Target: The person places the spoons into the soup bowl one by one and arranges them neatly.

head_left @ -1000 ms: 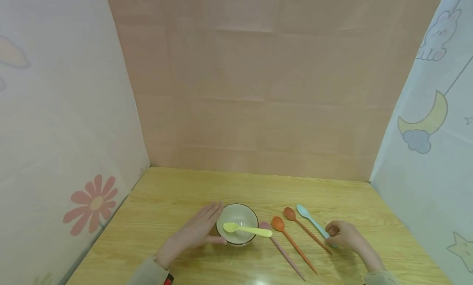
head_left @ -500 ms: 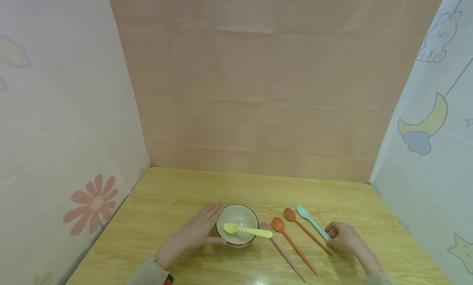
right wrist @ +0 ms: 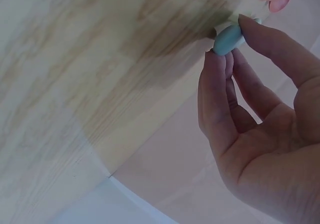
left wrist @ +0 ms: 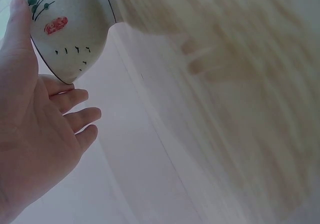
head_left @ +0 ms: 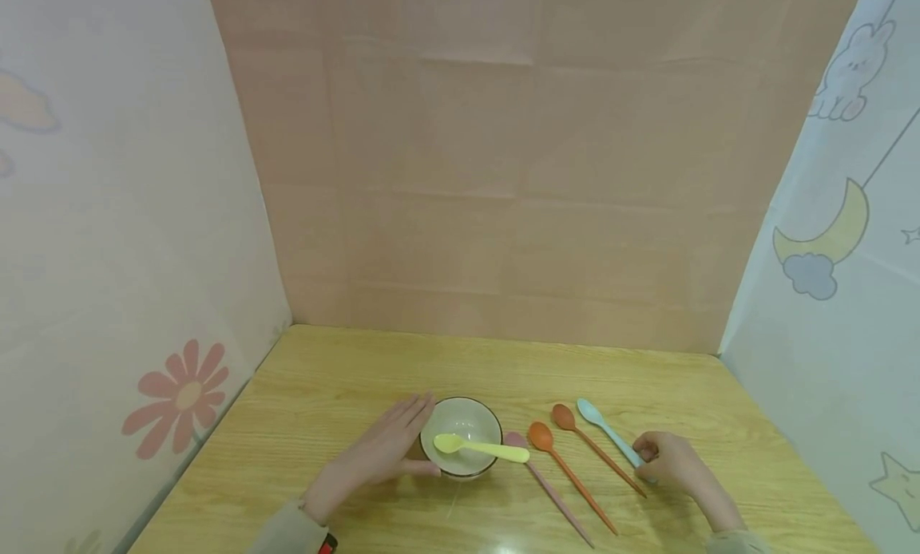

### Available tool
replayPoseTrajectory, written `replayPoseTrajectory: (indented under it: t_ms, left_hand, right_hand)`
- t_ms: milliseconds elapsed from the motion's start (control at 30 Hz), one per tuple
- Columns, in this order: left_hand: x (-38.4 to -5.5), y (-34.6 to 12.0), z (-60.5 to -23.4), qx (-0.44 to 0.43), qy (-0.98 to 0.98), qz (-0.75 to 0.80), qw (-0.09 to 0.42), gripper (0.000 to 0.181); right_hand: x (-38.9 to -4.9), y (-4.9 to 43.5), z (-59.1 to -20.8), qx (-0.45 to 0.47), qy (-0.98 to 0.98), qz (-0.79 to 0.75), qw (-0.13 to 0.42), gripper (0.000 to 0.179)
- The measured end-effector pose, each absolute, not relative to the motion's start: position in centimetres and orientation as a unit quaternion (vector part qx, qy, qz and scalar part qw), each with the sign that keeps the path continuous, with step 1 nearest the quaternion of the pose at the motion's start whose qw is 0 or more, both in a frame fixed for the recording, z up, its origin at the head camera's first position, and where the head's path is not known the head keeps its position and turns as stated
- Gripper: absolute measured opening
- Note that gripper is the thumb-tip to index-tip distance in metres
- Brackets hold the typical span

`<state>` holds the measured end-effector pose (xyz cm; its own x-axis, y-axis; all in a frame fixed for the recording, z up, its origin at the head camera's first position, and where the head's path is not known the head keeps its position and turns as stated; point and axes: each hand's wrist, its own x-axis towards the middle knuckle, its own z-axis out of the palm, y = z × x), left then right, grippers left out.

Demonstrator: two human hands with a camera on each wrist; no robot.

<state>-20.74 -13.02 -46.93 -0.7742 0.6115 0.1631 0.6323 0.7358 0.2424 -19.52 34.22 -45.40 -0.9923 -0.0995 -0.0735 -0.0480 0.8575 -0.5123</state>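
A pale bowl with a dark rim stands at the middle front; its outside carries a painted plant and a red mark in the left wrist view. My left hand rests against the bowl's left side, thumb and fingers spread and nearly straight. Across the bowl lies a yellow spoon, its handle over the right rim. To the right, my right hand pinches the handle end of a light blue spoon between thumb and fingertips. The handle tip pokes out in the right wrist view.
Between bowl and right hand lie a pink spoon, an orange spoon and a reddish-brown spoon, slanting side by side. The wooden table meets a tan backdrop and printed side panels.
Over the last second the right hand and the light blue spoon's handle end shift very slightly toward the person. The left hand, bowl and other spoons stay put.
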Motion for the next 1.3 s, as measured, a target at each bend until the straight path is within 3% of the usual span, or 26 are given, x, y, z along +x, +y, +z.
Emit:
replayPoseTrajectory:
  t_ms: [367,1300]
  left_hand:
    - [-20.7,-13.0,-46.9,-0.334,-0.931,-0.142,0.043,0.105]
    - [-20.6,-13.0,-46.7,-0.339,-0.930,-0.137,0.050,0.105]
  right_hand:
    - [-19.3,34.2,-45.0,-0.050,0.962,-0.266,0.044,0.022]
    - [-19.9,33.6,-41.8,-0.072,0.972,-0.221,0.026,0.023]
